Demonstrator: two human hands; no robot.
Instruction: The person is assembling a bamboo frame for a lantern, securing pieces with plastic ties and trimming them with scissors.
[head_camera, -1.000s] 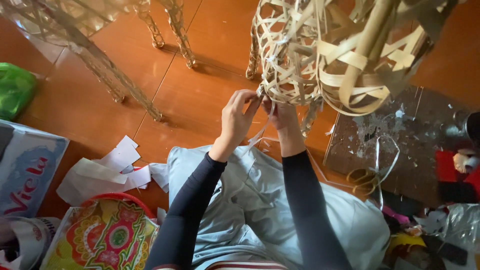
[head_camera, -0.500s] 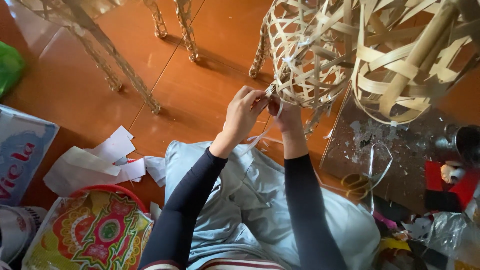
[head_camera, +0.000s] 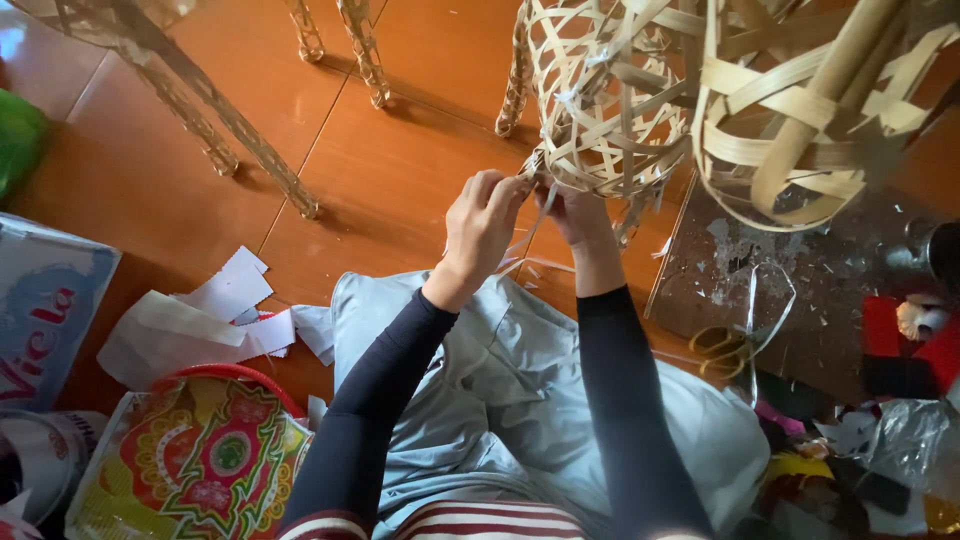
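A woven bamboo frame (head_camera: 610, 95) of pale strips hangs above the orange floor, with a second, wider bamboo lattice (head_camera: 800, 110) beside it on the right. My left hand (head_camera: 482, 225) pinches a thin strip at the frame's lower left rim. Just to the right, my right hand (head_camera: 572, 212) grips the same lower rim from below, partly hidden behind the strips. Both arms wear dark long sleeves. A light blue-grey cloth (head_camera: 500, 390) covers my lap beneath them.
Thin metal-lattice legs (head_camera: 250, 150) stand on the floor at upper left. White paper scraps (head_camera: 210, 315) and a colourful printed bag (head_camera: 200, 460) lie at lower left. Yellow-handled scissors (head_camera: 725, 350) rest on a grey mat (head_camera: 840, 290) at right, among red and mixed clutter.
The view has shifted and moved closer to the frame. Both hands stay at the bamboo frame's lower rim, fingers working the strip slightly.
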